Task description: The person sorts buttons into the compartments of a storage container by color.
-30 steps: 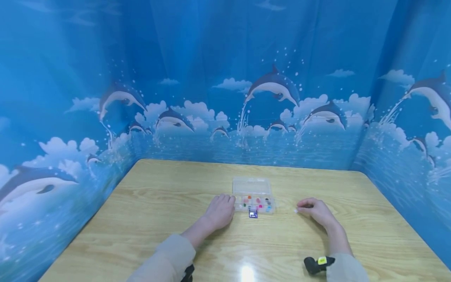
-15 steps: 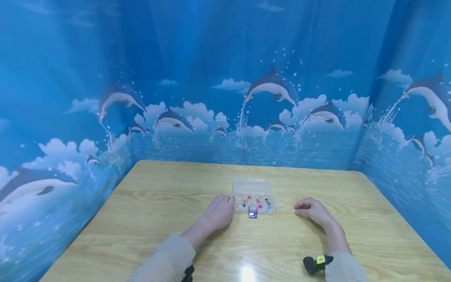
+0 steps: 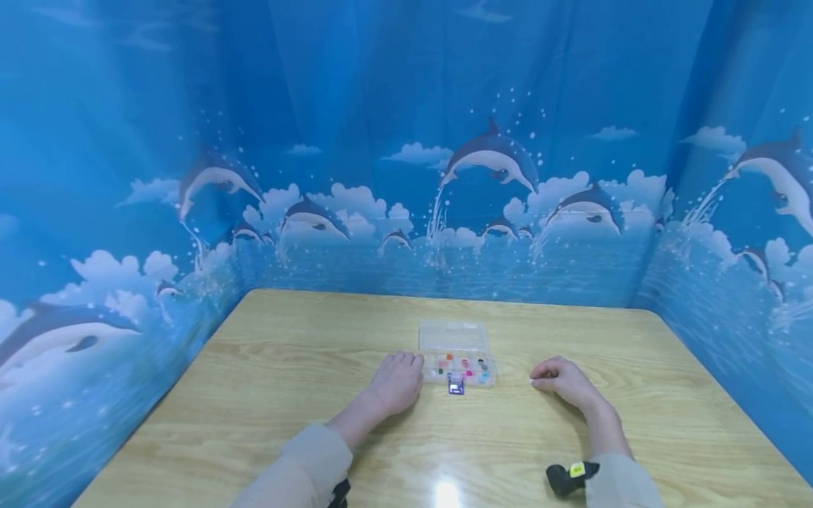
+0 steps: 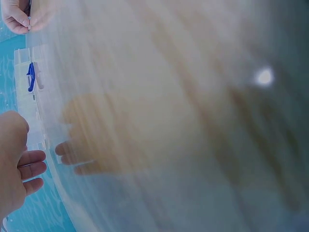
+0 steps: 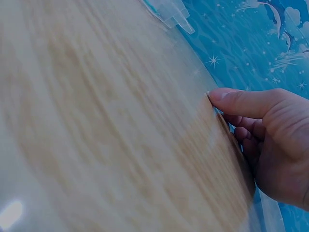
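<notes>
A clear plastic compartment box (image 3: 454, 339) stands on the table with its lid raised, several small coloured pieces in its compartments. A blue-purple clasp (image 3: 456, 386) juts from its front edge. My left hand (image 3: 398, 382) rests at the box's left side, fingertips against or very near its edge; the left wrist view shows those fingers (image 4: 32, 170) loosely bent beside the box (image 4: 29, 106). To the right of the box, my right hand (image 3: 567, 384) pinches a tiny white piece (image 5: 208, 94) between thumb and forefinger, close above the tabletop. Its shape is mostly hidden by the fingertips.
The wood-grain table (image 3: 286, 339) extends all round the box, with a bright glare spot near the front. A blue dolphin-print curtain (image 3: 394, 141) encloses the back and both sides. A black device with a yellow label (image 3: 568, 476) sits at my right wrist.
My right hand has shifted very slightly left, and less of the white piece shows at its fingertips. The left hand and the box have stayed put.
</notes>
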`<action>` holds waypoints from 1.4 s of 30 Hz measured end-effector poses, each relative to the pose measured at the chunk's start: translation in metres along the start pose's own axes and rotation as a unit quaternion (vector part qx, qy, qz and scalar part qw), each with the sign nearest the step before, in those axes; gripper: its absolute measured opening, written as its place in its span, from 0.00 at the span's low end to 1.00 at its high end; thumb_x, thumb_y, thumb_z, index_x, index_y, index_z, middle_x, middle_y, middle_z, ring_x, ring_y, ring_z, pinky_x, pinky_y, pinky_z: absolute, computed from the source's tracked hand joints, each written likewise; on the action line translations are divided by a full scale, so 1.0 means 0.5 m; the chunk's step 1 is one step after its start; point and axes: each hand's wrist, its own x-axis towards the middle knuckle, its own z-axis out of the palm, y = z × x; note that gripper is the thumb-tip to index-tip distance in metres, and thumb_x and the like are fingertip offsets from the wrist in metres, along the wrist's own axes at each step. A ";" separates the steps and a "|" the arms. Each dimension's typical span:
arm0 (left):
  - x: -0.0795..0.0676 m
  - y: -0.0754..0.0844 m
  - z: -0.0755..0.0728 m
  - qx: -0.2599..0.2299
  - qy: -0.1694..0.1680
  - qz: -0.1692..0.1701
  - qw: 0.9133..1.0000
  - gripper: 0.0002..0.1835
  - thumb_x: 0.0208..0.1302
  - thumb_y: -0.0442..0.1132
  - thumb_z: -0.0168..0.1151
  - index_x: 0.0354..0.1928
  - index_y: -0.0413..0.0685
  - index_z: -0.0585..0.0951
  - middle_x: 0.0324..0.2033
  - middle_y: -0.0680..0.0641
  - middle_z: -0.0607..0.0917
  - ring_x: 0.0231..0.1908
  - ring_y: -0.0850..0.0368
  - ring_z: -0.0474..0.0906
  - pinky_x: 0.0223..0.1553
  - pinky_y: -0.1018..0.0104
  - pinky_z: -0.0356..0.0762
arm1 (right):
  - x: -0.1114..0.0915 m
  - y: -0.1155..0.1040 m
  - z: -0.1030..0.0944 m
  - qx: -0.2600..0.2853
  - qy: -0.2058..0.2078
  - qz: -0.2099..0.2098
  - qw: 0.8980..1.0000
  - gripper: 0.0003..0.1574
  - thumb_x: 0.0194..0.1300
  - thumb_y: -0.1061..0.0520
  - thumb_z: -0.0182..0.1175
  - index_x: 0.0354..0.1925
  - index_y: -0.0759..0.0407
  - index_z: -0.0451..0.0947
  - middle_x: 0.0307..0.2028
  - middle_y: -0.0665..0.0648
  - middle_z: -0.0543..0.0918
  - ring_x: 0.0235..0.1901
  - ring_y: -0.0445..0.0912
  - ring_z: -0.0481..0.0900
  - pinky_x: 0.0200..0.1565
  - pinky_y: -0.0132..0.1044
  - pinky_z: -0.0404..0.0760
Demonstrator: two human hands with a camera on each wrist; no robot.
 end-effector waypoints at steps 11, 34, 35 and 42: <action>-0.004 0.003 -0.001 0.000 -0.007 0.004 1.000 0.16 0.66 0.44 0.51 0.49 0.41 0.73 0.38 0.46 0.78 0.40 0.54 0.73 0.43 0.63 0.73 | -0.007 -0.002 -0.005 -0.005 -0.019 0.002 1.000 0.07 0.57 0.61 0.63 0.32 0.63 0.76 0.36 0.57 0.75 0.38 0.50 0.71 0.41 0.46 0.69; -0.002 0.003 0.004 -0.009 -0.009 -0.010 1.000 0.16 0.67 0.44 0.51 0.50 0.41 0.72 0.39 0.46 0.78 0.40 0.54 0.73 0.43 0.63 0.73 | -0.002 -0.011 -0.012 -0.007 -0.021 0.042 0.999 0.11 0.57 0.55 0.63 0.34 0.62 0.75 0.35 0.56 0.75 0.35 0.49 0.70 0.35 0.38 0.68; -0.001 0.002 0.005 -0.009 -0.009 -0.011 1.000 0.16 0.67 0.44 0.51 0.50 0.41 0.72 0.39 0.46 0.78 0.40 0.54 0.73 0.43 0.63 0.73 | -0.001 -0.012 -0.012 -0.004 -0.019 0.044 0.999 0.11 0.57 0.55 0.63 0.35 0.62 0.76 0.34 0.56 0.75 0.35 0.49 0.70 0.35 0.38 0.68; 0.001 0.001 0.004 -0.009 -0.011 -0.010 1.000 0.17 0.67 0.45 0.50 0.51 0.41 0.72 0.39 0.46 0.78 0.41 0.53 0.73 0.44 0.62 0.73 | 0.004 -0.017 -0.013 0.013 -0.015 0.028 0.999 0.15 0.59 0.54 0.60 0.40 0.65 0.75 0.39 0.58 0.77 0.39 0.49 0.71 0.38 0.38 0.69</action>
